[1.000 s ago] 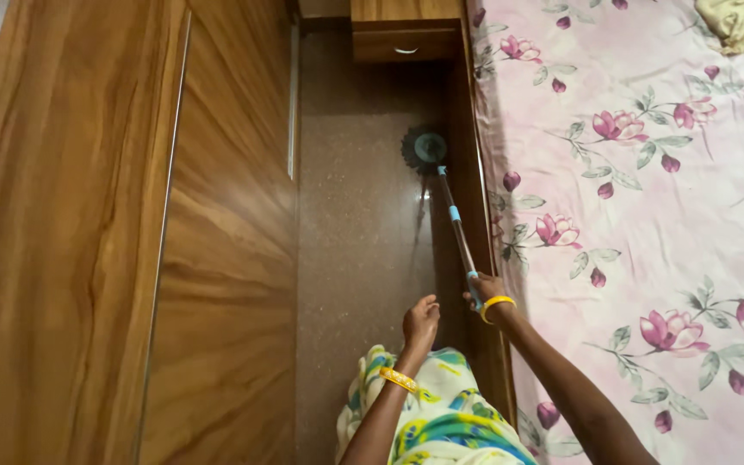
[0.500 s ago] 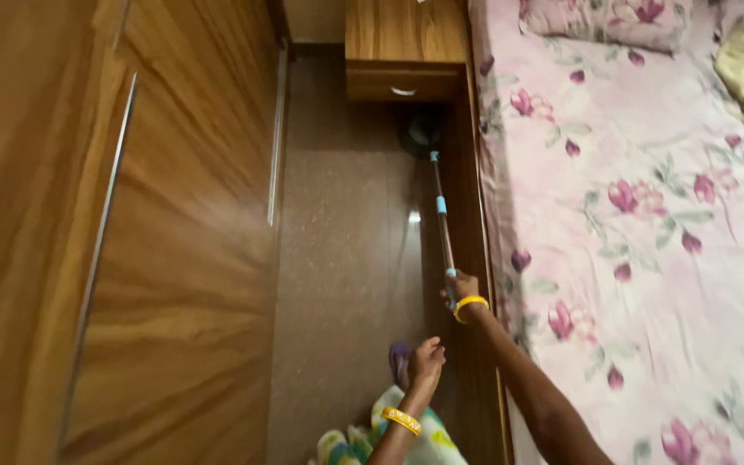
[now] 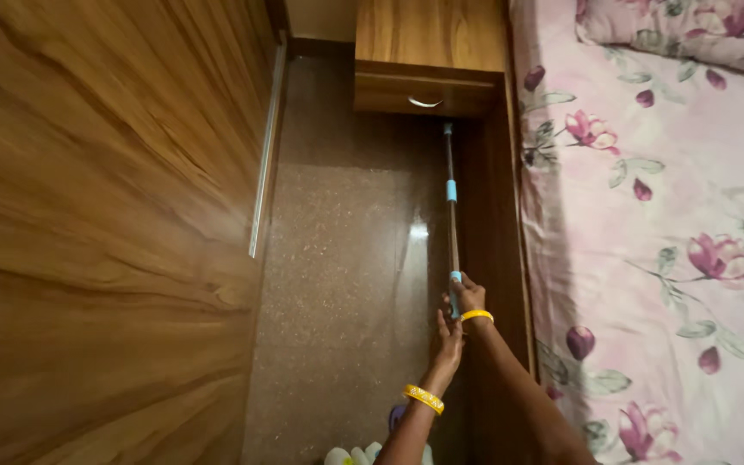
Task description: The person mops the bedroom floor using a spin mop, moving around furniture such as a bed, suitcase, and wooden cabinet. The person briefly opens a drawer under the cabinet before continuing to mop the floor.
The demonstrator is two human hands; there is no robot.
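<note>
A long mop handle (image 3: pixel 451 207), silver with light blue bands, reaches away from me along the brown floor (image 3: pixel 346 258). Its head is hidden under the wooden bedside cabinet (image 3: pixel 428 52). My right hand (image 3: pixel 468 297), with a yellow bangle at the wrist, grips the near end of the handle. Just below it, my left hand (image 3: pixel 449 340) touches the same end of the handle; whether it grips is unclear. Its wrist also bears a yellow bangle.
Wooden wardrobe doors (image 3: pixel 105 215) with long metal handles line the left. A bed (image 3: pixel 665 224) with a pink flowered sheet and a wooden side rail stands on the right. The floor strip between them is narrow.
The mop has been pushed farther away, so its round head has gone under the cabinet. My left hand has risen from beside my clothing to the handle's end.
</note>
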